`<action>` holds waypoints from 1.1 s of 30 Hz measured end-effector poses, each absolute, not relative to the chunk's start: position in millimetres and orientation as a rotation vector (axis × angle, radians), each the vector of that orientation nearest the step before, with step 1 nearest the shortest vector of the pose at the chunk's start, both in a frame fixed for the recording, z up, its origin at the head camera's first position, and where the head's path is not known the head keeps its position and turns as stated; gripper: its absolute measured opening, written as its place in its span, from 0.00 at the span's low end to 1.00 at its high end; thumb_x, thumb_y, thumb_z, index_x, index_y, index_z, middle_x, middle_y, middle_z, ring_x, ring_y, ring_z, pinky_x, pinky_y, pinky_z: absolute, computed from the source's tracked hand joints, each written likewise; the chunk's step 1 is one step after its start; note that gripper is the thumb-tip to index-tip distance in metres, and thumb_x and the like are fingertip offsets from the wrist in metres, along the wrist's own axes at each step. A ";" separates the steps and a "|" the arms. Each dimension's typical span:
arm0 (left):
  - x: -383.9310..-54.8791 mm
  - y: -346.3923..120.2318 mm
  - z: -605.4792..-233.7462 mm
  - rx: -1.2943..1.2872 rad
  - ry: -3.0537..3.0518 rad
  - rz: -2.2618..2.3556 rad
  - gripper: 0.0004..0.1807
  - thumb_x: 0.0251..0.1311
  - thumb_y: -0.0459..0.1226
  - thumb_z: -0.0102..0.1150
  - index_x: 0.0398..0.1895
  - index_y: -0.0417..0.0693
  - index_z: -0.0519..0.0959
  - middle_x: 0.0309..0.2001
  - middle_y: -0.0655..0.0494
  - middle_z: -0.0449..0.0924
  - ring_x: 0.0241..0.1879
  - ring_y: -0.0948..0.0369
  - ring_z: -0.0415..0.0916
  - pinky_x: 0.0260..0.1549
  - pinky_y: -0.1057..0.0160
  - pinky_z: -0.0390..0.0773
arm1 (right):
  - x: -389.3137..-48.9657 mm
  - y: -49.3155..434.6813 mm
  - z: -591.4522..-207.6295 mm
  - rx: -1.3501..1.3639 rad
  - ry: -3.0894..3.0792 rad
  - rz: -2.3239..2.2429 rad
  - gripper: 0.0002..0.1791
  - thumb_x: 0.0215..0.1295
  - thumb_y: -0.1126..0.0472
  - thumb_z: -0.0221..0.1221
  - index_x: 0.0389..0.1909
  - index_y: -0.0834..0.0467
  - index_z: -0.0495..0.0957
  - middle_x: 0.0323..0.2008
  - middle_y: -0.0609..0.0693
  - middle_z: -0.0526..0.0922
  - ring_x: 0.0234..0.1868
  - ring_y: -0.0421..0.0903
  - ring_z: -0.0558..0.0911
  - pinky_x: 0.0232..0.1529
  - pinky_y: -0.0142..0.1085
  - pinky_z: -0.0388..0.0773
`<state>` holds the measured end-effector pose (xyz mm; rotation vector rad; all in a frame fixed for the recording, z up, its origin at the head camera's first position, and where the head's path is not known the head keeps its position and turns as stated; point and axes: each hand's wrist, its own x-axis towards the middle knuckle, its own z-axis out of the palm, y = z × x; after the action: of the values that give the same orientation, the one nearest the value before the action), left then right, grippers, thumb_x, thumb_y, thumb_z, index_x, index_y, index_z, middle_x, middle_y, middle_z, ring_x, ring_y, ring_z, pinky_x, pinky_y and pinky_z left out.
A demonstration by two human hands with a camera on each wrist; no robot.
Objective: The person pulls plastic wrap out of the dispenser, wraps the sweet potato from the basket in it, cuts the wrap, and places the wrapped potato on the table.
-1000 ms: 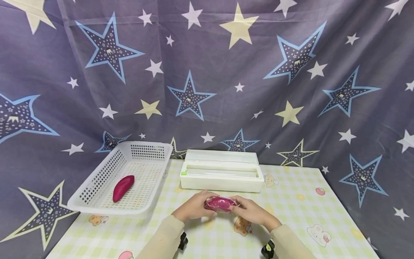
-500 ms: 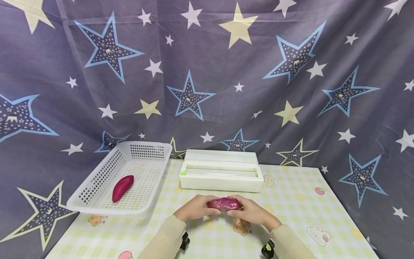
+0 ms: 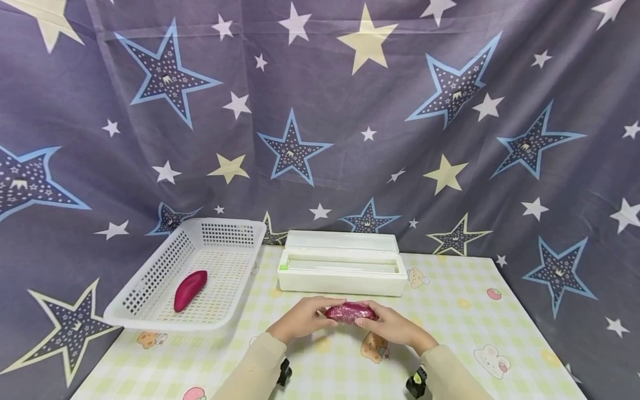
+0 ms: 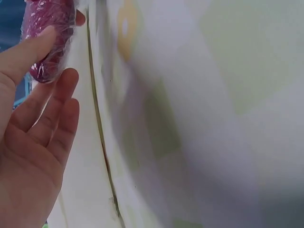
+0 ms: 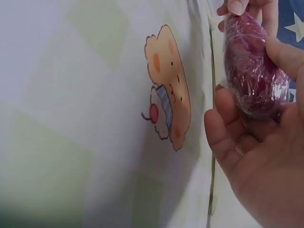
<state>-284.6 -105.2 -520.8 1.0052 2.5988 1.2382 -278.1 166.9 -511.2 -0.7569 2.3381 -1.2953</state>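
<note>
Both hands hold a purple sweet potato (image 3: 351, 313) wrapped in wrinkled clear cling film, close over the table in the middle of the head view. My left hand (image 3: 306, 319) pinches its left end; in the left wrist view the thumb presses the film and the lower fingers curl loosely beneath. At the other end, my right hand (image 3: 397, 326) grips it, with the thumb on the near side. The right wrist view shows shiny film bunched over the wrapped end (image 5: 259, 92). A second sweet potato (image 3: 190, 291), unwrapped, lies in a white plastic basket (image 3: 120, 316) to the left.
Behind the hands stands a long white cling film box (image 3: 345, 284) with its lid (image 3: 342, 242) raised and a green piece at its left end. A checked cloth (image 3: 460, 333) covers the table. A star-patterned curtain (image 3: 330, 166) hangs close behind.
The wrapped sweet potato has turned over in the fingers and shifted slightly right. Both hands have adjusted their hold on it. The basket and the box have stayed put.
</note>
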 end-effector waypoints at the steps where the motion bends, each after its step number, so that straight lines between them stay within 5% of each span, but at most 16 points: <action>1: -284.6 -105.0 -520.9 1.016 2.601 1.233 0.30 0.62 0.35 0.68 0.69 0.51 0.74 0.62 0.52 0.77 0.46 0.63 0.79 0.45 0.67 0.80 | -278.1 167.2 -511.6 -0.759 2.336 -1.302 0.30 0.76 0.47 0.54 0.71 0.58 0.65 0.61 0.55 0.77 0.59 0.51 0.77 0.59 0.47 0.73; 15: -285.6 -79.5 -524.9 0.952 2.638 1.198 0.32 0.60 0.40 0.70 0.68 0.51 0.74 0.59 0.55 0.80 0.43 0.69 0.79 0.46 0.68 0.78 | -279.9 187.4 -512.7 -0.657 2.395 -1.325 0.31 0.74 0.48 0.57 0.70 0.60 0.67 0.59 0.58 0.77 0.57 0.54 0.77 0.60 0.53 0.72; 26: -293.4 -46.9 -527.4 0.832 2.517 1.425 0.24 0.62 0.33 0.68 0.63 0.47 0.78 0.58 0.52 0.80 0.43 0.67 0.81 0.43 0.71 0.80 | -278.5 223.0 -513.4 -0.495 2.510 -1.384 0.32 0.70 0.49 0.62 0.69 0.58 0.69 0.60 0.60 0.77 0.60 0.58 0.76 0.63 0.62 0.66; 33: -294.9 -20.5 -530.8 0.744 2.521 1.549 0.18 0.62 0.33 0.67 0.56 0.48 0.83 0.51 0.55 0.83 0.39 0.67 0.81 0.39 0.70 0.81 | -276.7 245.7 -514.7 -0.288 2.576 -1.405 0.34 0.66 0.49 0.66 0.68 0.57 0.68 0.55 0.57 0.79 0.52 0.52 0.79 0.56 0.51 0.74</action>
<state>-294.9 -20.5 -530.8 0.7441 2.5209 1.5488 -276.7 245.7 -514.7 -0.2884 2.5762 -1.4054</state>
